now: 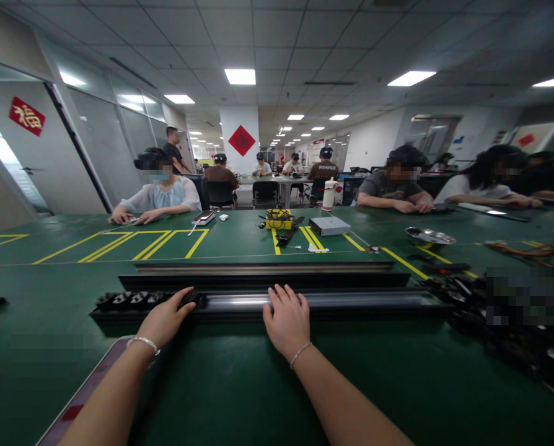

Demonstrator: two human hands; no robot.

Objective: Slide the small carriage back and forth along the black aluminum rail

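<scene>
In front of me a long black channel (365, 301) with a shiny metallic inner strip lies across the green table (240, 384). Several small black parts with silvery tops (139, 298) sit in a row in its left end. My left hand (163, 321) is at the right end of that row, thumb and forefinger closed around a small black part (196, 298) in the channel; its other fingers are hidden. Stretched out and spread, the fingers of my right hand (289, 319) rest on the channel's middle. Just behind lies a second long black strip (268, 280).
A phone-like slab (88, 393) lies under my left forearm. Black parts (463, 297) are heaped at the right, near a metal bowl (430, 236). Farther back are a yellow block with cables (279, 218) and a grey box (329, 225). Several people sit across the table.
</scene>
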